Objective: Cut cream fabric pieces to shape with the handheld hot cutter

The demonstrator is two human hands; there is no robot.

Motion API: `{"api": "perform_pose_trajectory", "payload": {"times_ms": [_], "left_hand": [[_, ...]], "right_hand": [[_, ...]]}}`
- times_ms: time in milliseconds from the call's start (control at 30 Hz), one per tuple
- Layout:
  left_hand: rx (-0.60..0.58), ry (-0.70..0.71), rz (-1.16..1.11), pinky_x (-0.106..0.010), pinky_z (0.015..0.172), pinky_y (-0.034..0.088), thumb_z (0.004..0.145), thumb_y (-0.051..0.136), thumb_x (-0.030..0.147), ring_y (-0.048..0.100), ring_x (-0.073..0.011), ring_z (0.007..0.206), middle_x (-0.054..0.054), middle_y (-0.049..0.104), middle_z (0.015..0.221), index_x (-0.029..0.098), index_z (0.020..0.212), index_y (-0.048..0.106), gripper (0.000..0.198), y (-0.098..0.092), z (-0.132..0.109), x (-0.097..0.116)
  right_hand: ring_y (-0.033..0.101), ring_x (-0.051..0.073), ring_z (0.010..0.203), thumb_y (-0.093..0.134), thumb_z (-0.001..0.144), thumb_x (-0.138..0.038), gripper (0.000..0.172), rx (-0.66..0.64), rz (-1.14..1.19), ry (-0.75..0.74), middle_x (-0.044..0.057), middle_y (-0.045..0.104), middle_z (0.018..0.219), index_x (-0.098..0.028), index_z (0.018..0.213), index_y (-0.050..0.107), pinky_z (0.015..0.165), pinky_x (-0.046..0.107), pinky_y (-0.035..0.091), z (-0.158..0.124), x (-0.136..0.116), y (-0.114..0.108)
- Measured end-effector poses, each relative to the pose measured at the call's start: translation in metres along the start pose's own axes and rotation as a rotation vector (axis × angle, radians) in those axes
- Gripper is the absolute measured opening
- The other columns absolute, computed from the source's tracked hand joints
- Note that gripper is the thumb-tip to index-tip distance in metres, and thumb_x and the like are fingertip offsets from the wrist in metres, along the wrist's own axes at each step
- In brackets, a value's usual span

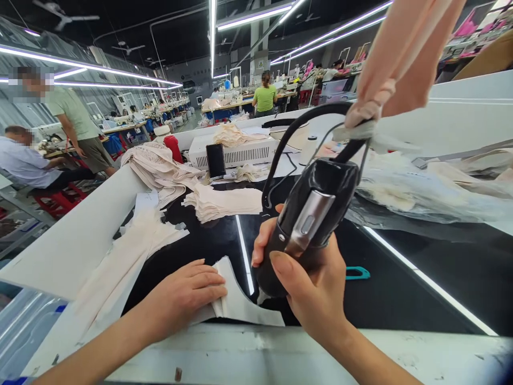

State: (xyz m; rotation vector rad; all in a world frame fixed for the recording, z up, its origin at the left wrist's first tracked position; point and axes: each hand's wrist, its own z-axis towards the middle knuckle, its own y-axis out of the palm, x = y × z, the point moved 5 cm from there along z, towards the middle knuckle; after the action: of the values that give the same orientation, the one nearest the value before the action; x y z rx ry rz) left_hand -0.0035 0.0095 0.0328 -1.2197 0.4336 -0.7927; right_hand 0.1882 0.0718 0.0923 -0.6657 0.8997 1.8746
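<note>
My right hand is wrapped round a black corded hand tool with a silver panel and a button on it. The tool is tilted, its lower end near a curved white piece on the black tabletop; whether they touch is hidden. My left hand lies flat with fingers stretched out, pressing a pale folded fabric strip down on that white piece. A black cable loops from the tool's top, where knotted peach cloth hangs.
Stacked pale fabric pieces lie beyond my hands, with a larger fabric heap at left. A phone leans near a white vented box. A teal tool lies at right, before plastic-wrapped fabric. Several people work behind.
</note>
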Motion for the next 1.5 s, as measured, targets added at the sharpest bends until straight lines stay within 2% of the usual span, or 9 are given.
{"api": "perform_pose_trajectory", "payload": {"times_ms": [200,367,500,667,833,1000,1133,1300,1500], "left_hand": [[0.096,-0.058,-0.061,-0.033,0.105,0.058,0.106,0.046,0.008,0.069,-0.0213,0.119,-0.012,0.074,0.125,0.014,0.123,0.067,0.028,0.000,0.023,-0.005],[0.036,-0.083,-0.094,-0.030,0.097,0.060,0.105,0.047,0.007,0.071,-0.0197,0.110,-0.010,0.074,0.115,0.015,0.115,0.069,0.026,0.015,0.041,-0.014],[0.000,-0.067,-0.089,-0.031,0.094,0.061,0.103,0.047,0.006,0.071,-0.0204,0.106,-0.010,0.073,0.113,0.015,0.115,0.068,0.026,0.021,0.038,-0.018],[0.070,-0.013,-0.047,-0.030,0.098,0.059,0.106,0.047,0.009,0.071,-0.0205,0.110,-0.012,0.074,0.119,0.013,0.119,0.068,0.025,0.017,0.028,-0.015],[0.089,-0.002,-0.042,-0.030,0.095,0.061,0.107,0.048,0.010,0.072,-0.0204,0.107,-0.012,0.074,0.118,0.011,0.126,0.067,0.027,0.014,0.027,-0.012],[0.107,0.060,0.002,-0.035,0.108,0.056,0.105,0.049,0.005,0.071,-0.0218,0.111,-0.013,0.075,0.116,0.008,0.120,0.069,0.025,0.012,0.030,-0.008],[0.133,0.084,0.028,-0.036,0.116,0.051,0.106,0.048,0.006,0.069,-0.0221,0.122,-0.015,0.073,0.126,0.008,0.122,0.068,0.025,0.011,0.028,-0.007],[0.065,0.056,-0.021,-0.035,0.111,0.055,0.105,0.048,0.006,0.069,-0.0229,0.120,-0.013,0.074,0.125,0.009,0.125,0.066,0.027,0.016,0.025,-0.011],[0.064,0.037,-0.040,-0.034,0.107,0.057,0.105,0.048,0.007,0.070,-0.0236,0.120,-0.014,0.073,0.127,0.011,0.126,0.065,0.027,0.017,0.022,-0.012]], "right_hand": [[0.063,0.013,0.059,0.080,0.090,-0.045,0.029,-0.029,0.014,0.058,-0.003,0.070,0.082,-0.031,0.109,0.062,0.053,0.026,0.056,-0.007,0.000,0.000],[0.066,0.015,0.063,0.078,0.092,-0.045,0.036,-0.045,0.025,0.103,-0.002,0.070,0.085,-0.034,0.121,0.061,0.054,0.028,0.058,-0.015,0.000,-0.008],[0.066,0.015,0.066,0.077,0.093,-0.043,0.038,-0.062,0.029,0.108,-0.001,0.068,0.088,-0.033,0.125,0.060,0.055,0.028,0.057,-0.019,0.001,-0.014],[0.066,0.017,0.066,0.077,0.093,-0.040,0.036,-0.057,0.015,0.130,0.000,0.067,0.086,-0.030,0.124,0.060,0.058,0.031,0.059,-0.018,0.000,-0.019],[0.065,0.019,0.065,0.077,0.091,-0.039,0.037,-0.057,-0.019,0.147,0.000,0.066,0.084,-0.032,0.123,0.061,0.058,0.035,0.060,-0.015,-0.003,-0.023],[0.064,0.020,0.061,0.080,0.087,-0.044,0.040,-0.026,-0.029,0.128,0.001,0.066,0.080,-0.032,0.121,0.065,0.052,0.036,0.059,-0.014,-0.006,-0.025],[0.061,0.019,0.055,0.084,0.082,-0.047,0.044,0.029,0.000,0.107,-0.001,0.064,0.076,-0.032,0.119,0.067,0.046,0.033,0.056,-0.013,-0.005,-0.026],[0.057,0.016,0.052,0.085,0.080,-0.046,0.043,0.062,0.019,0.108,-0.002,0.063,0.073,-0.031,0.117,0.068,0.043,0.030,0.054,-0.013,-0.002,-0.027],[0.056,0.016,0.051,0.086,0.079,-0.043,0.044,0.071,0.053,0.108,-0.002,0.064,0.073,-0.031,0.118,0.068,0.042,0.029,0.053,-0.013,-0.001,-0.029]]}}
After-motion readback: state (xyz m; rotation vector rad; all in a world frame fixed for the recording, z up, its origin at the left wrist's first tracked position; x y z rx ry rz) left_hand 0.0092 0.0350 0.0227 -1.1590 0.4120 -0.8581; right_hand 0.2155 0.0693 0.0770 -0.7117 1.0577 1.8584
